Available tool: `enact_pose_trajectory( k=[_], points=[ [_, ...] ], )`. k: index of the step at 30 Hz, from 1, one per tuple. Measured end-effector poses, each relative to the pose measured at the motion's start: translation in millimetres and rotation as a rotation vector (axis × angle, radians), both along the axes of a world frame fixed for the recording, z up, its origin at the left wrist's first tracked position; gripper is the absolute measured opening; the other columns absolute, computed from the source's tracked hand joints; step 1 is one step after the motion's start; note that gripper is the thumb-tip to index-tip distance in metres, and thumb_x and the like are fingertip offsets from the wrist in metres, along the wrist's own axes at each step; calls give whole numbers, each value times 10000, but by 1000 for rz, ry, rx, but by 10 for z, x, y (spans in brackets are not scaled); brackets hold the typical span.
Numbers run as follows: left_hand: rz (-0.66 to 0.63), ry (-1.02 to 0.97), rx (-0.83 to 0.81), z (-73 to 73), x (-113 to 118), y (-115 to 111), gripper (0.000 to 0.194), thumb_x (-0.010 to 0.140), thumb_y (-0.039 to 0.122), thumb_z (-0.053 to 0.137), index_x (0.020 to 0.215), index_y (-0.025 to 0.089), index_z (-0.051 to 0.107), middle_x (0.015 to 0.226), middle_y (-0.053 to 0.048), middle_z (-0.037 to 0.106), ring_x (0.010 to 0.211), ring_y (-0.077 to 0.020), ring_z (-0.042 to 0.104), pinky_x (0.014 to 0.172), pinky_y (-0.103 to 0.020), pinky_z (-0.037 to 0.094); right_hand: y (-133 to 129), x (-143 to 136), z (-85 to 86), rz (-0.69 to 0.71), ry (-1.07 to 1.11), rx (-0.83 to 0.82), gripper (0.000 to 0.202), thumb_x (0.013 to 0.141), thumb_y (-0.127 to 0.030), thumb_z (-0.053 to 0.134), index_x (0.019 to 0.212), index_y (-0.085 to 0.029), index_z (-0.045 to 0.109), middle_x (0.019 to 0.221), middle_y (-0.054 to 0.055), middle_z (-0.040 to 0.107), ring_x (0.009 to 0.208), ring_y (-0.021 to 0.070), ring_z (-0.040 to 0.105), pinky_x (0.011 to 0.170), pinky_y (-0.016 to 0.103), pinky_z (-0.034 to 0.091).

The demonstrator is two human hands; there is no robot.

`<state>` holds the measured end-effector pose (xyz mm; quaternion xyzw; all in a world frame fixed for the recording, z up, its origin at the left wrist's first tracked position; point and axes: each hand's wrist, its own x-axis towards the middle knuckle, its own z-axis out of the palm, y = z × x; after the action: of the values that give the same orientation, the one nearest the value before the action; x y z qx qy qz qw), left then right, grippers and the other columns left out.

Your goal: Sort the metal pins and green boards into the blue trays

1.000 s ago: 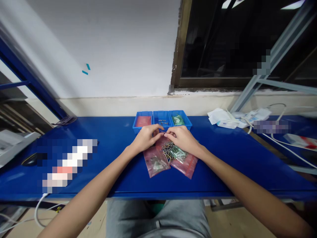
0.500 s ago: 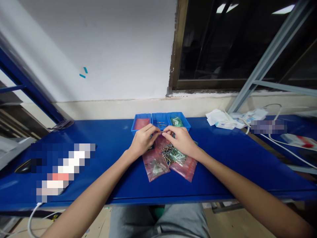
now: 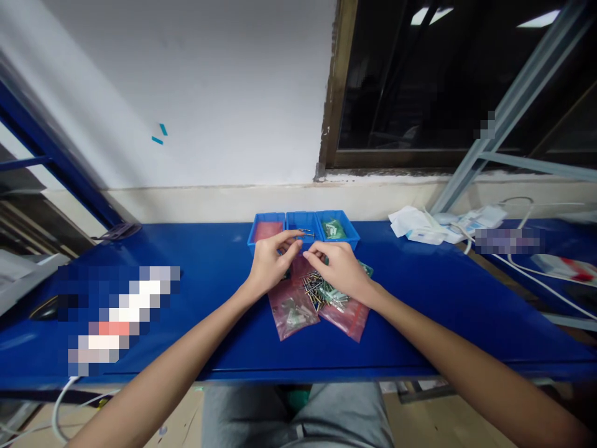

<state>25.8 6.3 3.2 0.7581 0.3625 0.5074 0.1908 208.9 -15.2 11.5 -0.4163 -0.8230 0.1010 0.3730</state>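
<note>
Left hand (image 3: 273, 261) and right hand (image 3: 339, 264) are near each other over the middle of the table (image 3: 209, 255), and I guide them from far away. On the left, the thumb and pointing finger stand apart with a small gap. On the right, they are bent close, but I cannot tell if they pinch a tiny thing. At 12 o'clock from them, the middle box (image 3: 302, 218) has a few loose pins (image 3: 308, 233) in it. The left pointing finger is near those, but I cannot tell if it touches one. At 11 o'clock is the left box (image 3: 269, 216) with a flat pink piece (image 3: 268, 231), and at 1 o'clock the right box (image 3: 347, 225) with a green bag (image 3: 333, 229). The pin pile (image 3: 311, 292) is at 6 o'clock, on pink bags (image 3: 295, 318), with a clear bag (image 3: 338, 298) on its 3 o'clock side. To do this finger work well, I would hold one pin at a time, use just the tips, and go slowly, because thin, smooth things may roll or slip. I would lift the right wrist a bit, so it does not bump the pile.
</note>
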Motion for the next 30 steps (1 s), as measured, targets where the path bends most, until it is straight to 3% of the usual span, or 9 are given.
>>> enact_pose_trajectory(
  k=[4, 9, 14, 16, 20, 24, 28, 30],
  points=[
    [-64, -106, -131, 12, 19, -8, 175, 916, 286, 617, 983, 136, 677, 692, -15, 690, 590, -115, 644, 570, -221, 518, -20, -26, -42, -44, -5, 12, 173, 951, -277, 562, 815, -194, 632, 748, 6, 672, 682, 143, 598, 657, 265, 403],
    [-117, -67, -145, -21, 14, 6, 178, 932, 295, 590, 948, 132, 659, 739, -39, 707, 625, -124, 665, 598, -237, 545, 4, -3, -56, -76, -31, 35, 192, 958, -242, 525, 798, -194, 619, 740, 11, 660, 670, 142, 586, 651, 267, 395],
    [-152, 36, -73, -43, -8, 32, 198, 911, 221, 591, 1066, 140, 682, 887, -69, 757, 768, -164, 720, 693, -285, 588, 19, 13, -52, -71, -30, 56, 191, 946, -231, 513, 781, -194, 603, 699, 5, 621, 636, 137, 549, 633, 267, 381],
    [-149, 86, -24, -52, -11, 32, 197, 904, 201, 598, 1070, 148, 690, 860, -54, 756, 735, -154, 708, 660, -270, 573, 15, 12, -39, -69, -15, 74, 206, 953, -241, 500, 780, -195, 603, 699, 8, 619, 643, 141, 548, 639, 273, 382],
    [-72, 217, 90, -70, -17, 27, 156, 940, 212, 576, 992, 158, 714, 737, -13, 699, 614, -117, 617, 598, -241, 511, 8, 8, -5, -23, 37, 75, 221, 976, -284, 494, 815, -198, 619, 735, 13, 640, 691, 150, 578, 678, 282, 404],
    [42, 286, 249, -62, -36, 39, 167, 937, 208, 576, 1007, 150, 716, 912, -68, 644, 798, -155, 619, 725, -293, 530, 33, 15, -10, 2, 78, 38, 204, 977, -299, 514, 837, -197, 623, 758, 9, 653, 706, 147, 592, 695, 282, 420],
    [15, 264, 219, -47, -43, 42, 153, 939, 193, 578, 1024, 149, 698, 884, -48, 645, 780, -138, 615, 719, -277, 526, 98, 30, -71, 30, 98, -26, 100, 924, -250, 599, 847, -192, 628, 746, -5, 653, 676, 133, 582, 678, 271, 430],
    [-27, 236, 169, -54, -34, 35, 204, 943, 194, 573, 1124, 155, 658, 850, -29, 662, 716, -118, 606, 655, -248, 517, 124, 29, -98, 26, 113, -65, 83, 905, -237, 617, 840, -187, 633, 734, -6, 657, 666, 132, 583, 670, 270, 434]
  ],
)
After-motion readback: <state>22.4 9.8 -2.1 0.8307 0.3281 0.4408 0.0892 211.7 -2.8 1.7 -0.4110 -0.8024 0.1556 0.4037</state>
